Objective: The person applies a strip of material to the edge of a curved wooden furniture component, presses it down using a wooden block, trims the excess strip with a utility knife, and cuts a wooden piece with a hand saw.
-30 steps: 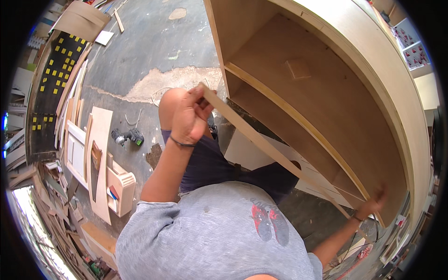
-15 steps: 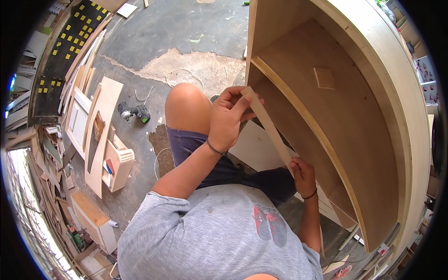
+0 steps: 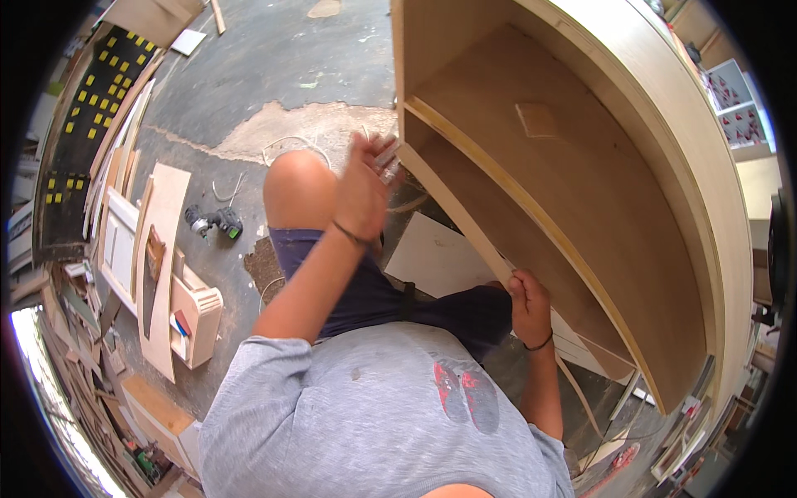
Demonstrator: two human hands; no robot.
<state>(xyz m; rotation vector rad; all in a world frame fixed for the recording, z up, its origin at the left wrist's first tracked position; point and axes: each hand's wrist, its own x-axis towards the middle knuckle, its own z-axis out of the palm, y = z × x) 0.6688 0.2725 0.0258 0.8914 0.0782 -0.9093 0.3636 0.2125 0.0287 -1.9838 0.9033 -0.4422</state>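
A long, thin wooden edging strip [image 3: 452,209] runs along the lower front edge of a curved plywood cabinet [image 3: 614,191]. Its upper end lies at the cabinet's corner. My right hand [image 3: 531,311] pinches the strip lower down between thumb and fingers, and a tail of it curls below my wrist. Close to the upper end, my left hand [image 3: 365,191] is blurred by motion; its fingers look spread, holding nothing. Inside the cabinet, a shelf edge [image 3: 531,212] curves across, and a small square wood piece [image 3: 535,120] rests on the panel.
On the floor to the left are a cordless drill [image 3: 214,222], a hand saw [image 3: 154,257] on a long board [image 3: 162,332], and a small wooden box [image 3: 202,324]. A white panel [image 3: 440,253] lies beneath my hands. Scrap wood fills the far left.
My left hand has let go of the strip's upper end and drawn left. The strip has moved up against the cabinet's edge. My right hand still pinches it; the view has shifted.
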